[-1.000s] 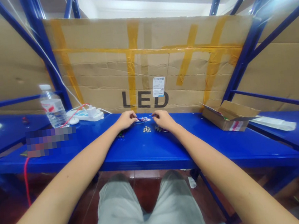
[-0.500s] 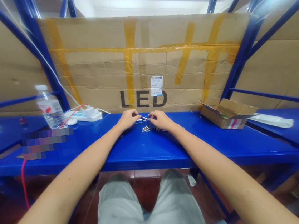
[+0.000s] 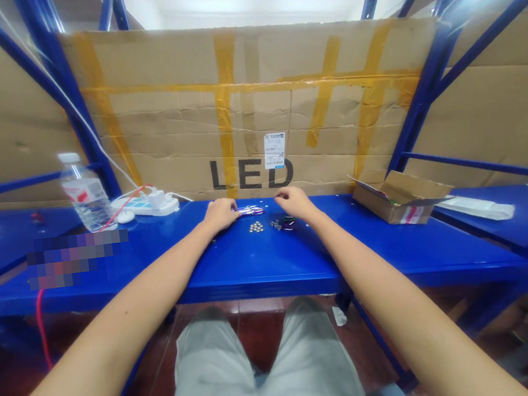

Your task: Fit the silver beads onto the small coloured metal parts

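My left hand [image 3: 221,214] rests on the blue tabletop with its fingers curled round the left ends of several slim purple-and-silver rods [image 3: 249,210], which look like pen parts. To their right, apart from the rods, hovers my right hand [image 3: 295,202]. Its fingers are bent, thumb and forefinger slightly apart, and nothing shows between them. A small cluster of shiny, brass-coloured round pieces [image 3: 256,227] lies between the hands, nearer to me. Beside it, below my right hand, are several small dark and metallic pieces [image 3: 283,224], too tiny to make out.
An open cardboard box [image 3: 400,203] stands at the right, near a white packet [image 3: 479,206]. At the left are a water bottle [image 3: 86,196], a white power strip [image 3: 145,205] and a red cable [image 3: 43,331]. A large cardboard sheet [image 3: 166,133] walls off the back.
My right hand has come away from the rods, moving right and slightly up, uncovering the small dark pieces. My left hand has shifted a little left, and more of the rods shows.
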A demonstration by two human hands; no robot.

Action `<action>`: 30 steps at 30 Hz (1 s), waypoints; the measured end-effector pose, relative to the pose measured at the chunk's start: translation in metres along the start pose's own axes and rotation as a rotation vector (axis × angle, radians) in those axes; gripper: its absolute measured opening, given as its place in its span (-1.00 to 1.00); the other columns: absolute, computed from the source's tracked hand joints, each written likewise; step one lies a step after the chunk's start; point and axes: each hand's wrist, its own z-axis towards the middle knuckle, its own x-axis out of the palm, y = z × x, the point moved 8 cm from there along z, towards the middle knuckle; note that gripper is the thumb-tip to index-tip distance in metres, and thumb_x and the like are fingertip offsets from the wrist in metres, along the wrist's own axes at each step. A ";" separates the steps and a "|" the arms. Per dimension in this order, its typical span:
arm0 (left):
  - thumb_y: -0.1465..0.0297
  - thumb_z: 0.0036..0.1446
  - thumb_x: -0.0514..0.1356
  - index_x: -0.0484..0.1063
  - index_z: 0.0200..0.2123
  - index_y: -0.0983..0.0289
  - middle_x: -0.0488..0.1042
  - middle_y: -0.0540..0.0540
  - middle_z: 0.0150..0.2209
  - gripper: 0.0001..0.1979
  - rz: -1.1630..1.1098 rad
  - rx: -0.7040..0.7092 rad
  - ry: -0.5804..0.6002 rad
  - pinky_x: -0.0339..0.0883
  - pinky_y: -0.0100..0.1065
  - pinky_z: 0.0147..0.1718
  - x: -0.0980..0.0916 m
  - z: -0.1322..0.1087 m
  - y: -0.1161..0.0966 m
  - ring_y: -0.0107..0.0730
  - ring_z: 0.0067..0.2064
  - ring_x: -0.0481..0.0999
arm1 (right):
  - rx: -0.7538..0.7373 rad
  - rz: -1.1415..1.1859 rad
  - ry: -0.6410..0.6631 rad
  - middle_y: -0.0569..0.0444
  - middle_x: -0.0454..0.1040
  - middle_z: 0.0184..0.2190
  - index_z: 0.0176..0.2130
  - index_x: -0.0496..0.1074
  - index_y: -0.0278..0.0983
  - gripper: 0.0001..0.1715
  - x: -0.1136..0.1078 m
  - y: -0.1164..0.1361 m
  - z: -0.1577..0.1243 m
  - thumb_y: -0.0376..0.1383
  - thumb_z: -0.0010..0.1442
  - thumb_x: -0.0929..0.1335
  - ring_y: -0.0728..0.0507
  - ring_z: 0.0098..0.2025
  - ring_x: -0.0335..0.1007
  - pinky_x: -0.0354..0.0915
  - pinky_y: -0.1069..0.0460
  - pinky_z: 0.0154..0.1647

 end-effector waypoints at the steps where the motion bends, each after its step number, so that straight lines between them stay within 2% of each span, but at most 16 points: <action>1: 0.27 -0.01 0.36 0.56 -0.43 0.22 0.58 0.16 -0.34 -0.85 -0.023 -0.010 0.002 0.33 -0.24 -0.16 -0.003 0.000 0.002 -0.14 -0.25 0.50 | 0.021 0.007 -0.027 -0.07 0.63 -0.22 -0.22 0.61 -0.34 -0.76 -0.006 -0.006 0.001 -0.39 0.24 0.32 -0.15 -0.14 0.50 0.32 0.04 -0.09; 4: 0.29 -0.03 0.35 0.58 -0.41 0.23 0.59 0.18 -0.31 -0.86 -0.125 -0.042 0.069 0.35 -0.26 -0.21 -0.017 0.000 0.009 -0.16 -0.26 0.51 | 0.068 0.017 -0.066 -0.08 0.63 -0.20 -0.24 0.61 -0.34 -0.75 -0.017 -0.021 0.003 -0.39 0.23 0.31 -0.16 -0.12 0.50 0.32 0.02 -0.05; 6: 0.27 -0.06 0.37 0.61 -0.35 0.21 0.61 0.16 -0.28 -0.81 -0.202 0.002 0.245 0.36 -0.30 -0.21 -0.024 -0.004 0.009 -0.18 -0.24 0.54 | 0.082 0.015 -0.068 -0.08 0.63 -0.21 -0.25 0.61 -0.34 -0.75 -0.018 -0.025 0.004 -0.40 0.21 0.31 -0.17 -0.12 0.50 0.32 0.01 -0.04; 8: 0.23 -0.17 0.43 0.63 -0.24 0.20 0.63 0.14 -0.22 -0.65 -0.239 0.029 0.460 0.38 -0.35 -0.22 -0.030 -0.014 0.008 -0.20 -0.21 0.57 | 0.087 0.016 -0.054 -0.08 0.63 -0.24 -0.27 0.61 -0.34 -0.75 -0.016 -0.026 0.003 -0.40 0.20 0.31 -0.17 -0.14 0.50 0.32 0.01 -0.06; 11: 0.24 -0.37 0.50 0.60 -0.09 0.18 0.63 0.16 -0.12 -0.36 -0.218 0.040 0.600 0.39 -0.42 -0.28 -0.042 -0.026 0.011 -0.20 -0.19 0.59 | 0.087 0.027 -0.029 -0.06 0.63 -0.28 -0.29 0.61 -0.33 -0.76 -0.011 -0.022 0.001 -0.38 0.21 0.32 -0.16 -0.19 0.50 0.33 0.02 -0.08; 14: 0.31 -0.50 0.51 0.59 -0.10 0.18 0.63 0.13 -0.18 -0.29 -0.202 0.033 0.724 0.34 -0.45 -0.45 -0.039 -0.038 0.014 -0.30 -0.36 0.56 | 0.086 0.040 -0.017 -0.06 0.63 -0.28 -0.29 0.61 -0.33 -0.78 -0.008 -0.018 -0.001 -0.38 0.21 0.33 -0.16 -0.18 0.51 0.32 0.02 -0.09; 16: 0.35 -0.54 0.52 0.60 -0.14 0.19 0.61 0.09 -0.25 -0.31 -0.182 -0.001 0.757 0.30 -0.43 -0.51 -0.034 -0.041 0.018 -0.33 -0.45 0.50 | 0.087 0.048 -0.012 -0.06 0.63 -0.26 -0.29 0.60 -0.32 -0.79 -0.007 -0.017 -0.001 -0.38 0.21 0.33 -0.17 -0.16 0.51 0.32 0.02 -0.08; 18: 0.35 -0.54 0.52 0.59 -0.18 0.19 0.58 0.06 -0.29 -0.34 -0.155 -0.011 0.729 0.30 -0.41 -0.49 -0.030 -0.040 0.018 -0.31 -0.43 0.49 | 0.092 0.060 -0.011 -0.07 0.63 -0.26 -0.31 0.60 -0.32 -0.80 -0.007 -0.017 0.000 -0.38 0.20 0.34 -0.17 -0.15 0.51 0.33 0.02 -0.08; 20: 0.30 -0.45 0.52 0.57 -0.18 0.19 0.57 0.08 -0.27 -0.39 -0.144 0.046 0.611 0.36 -0.37 -0.35 -0.030 -0.033 0.006 -0.23 -0.31 0.52 | 0.096 0.099 -0.022 -0.06 0.63 -0.26 -0.33 0.59 -0.32 -0.82 -0.007 -0.016 0.001 -0.37 0.20 0.35 -0.17 -0.16 0.50 0.33 0.01 -0.07; 21: 0.25 -0.36 0.51 0.55 -0.15 0.20 0.56 0.11 -0.20 -0.42 -0.148 0.093 0.497 0.38 -0.33 -0.24 -0.032 -0.028 -0.004 -0.18 -0.21 0.52 | 0.095 0.143 -0.022 -0.05 0.63 -0.27 -0.34 0.58 -0.32 -0.82 -0.007 -0.015 0.001 -0.36 0.20 0.35 -0.16 -0.17 0.50 0.34 0.01 -0.07; 23: 0.18 -0.15 0.45 0.48 -0.02 0.21 0.51 0.18 -0.04 -0.42 -0.157 0.226 0.188 0.34 -0.20 0.01 -0.043 -0.022 -0.032 -0.08 0.01 0.45 | 0.086 0.307 0.022 -0.04 0.63 -0.28 -0.33 0.57 -0.33 -0.81 -0.002 -0.009 0.000 -0.31 0.21 0.36 -0.12 -0.21 0.50 0.37 0.02 -0.11; 25: 0.21 -0.04 0.42 0.40 0.06 0.24 0.44 0.22 0.05 -0.41 -0.164 0.360 -0.009 0.24 -0.11 0.15 -0.045 -0.026 -0.064 -0.04 0.11 0.38 | 0.060 0.522 0.158 -0.03 0.62 -0.30 -0.30 0.56 -0.34 -0.80 0.010 0.004 -0.004 -0.26 0.23 0.36 -0.08 -0.28 0.50 0.39 0.04 -0.19; 28: 0.25 0.02 0.41 0.35 0.09 0.25 0.42 0.24 0.06 -0.42 -0.164 0.496 -0.069 0.23 -0.07 0.16 -0.031 -0.036 -0.102 -0.01 0.13 0.37 | -0.015 0.694 0.403 0.05 0.58 -0.45 -0.35 0.52 -0.34 -0.85 0.027 0.027 -0.015 -0.28 0.19 0.41 -0.03 -0.41 0.47 0.39 0.09 -0.29; 30: 0.26 -0.01 0.44 0.32 0.13 0.25 0.40 0.26 0.10 -0.35 -0.180 0.505 -0.087 0.23 -0.05 0.16 -0.027 -0.039 -0.110 0.02 0.15 0.36 | -0.025 0.700 0.436 0.12 0.49 -0.58 -0.43 0.46 -0.32 -0.83 0.030 0.032 -0.018 -0.31 0.18 0.42 -0.01 -0.50 0.41 0.35 0.12 -0.40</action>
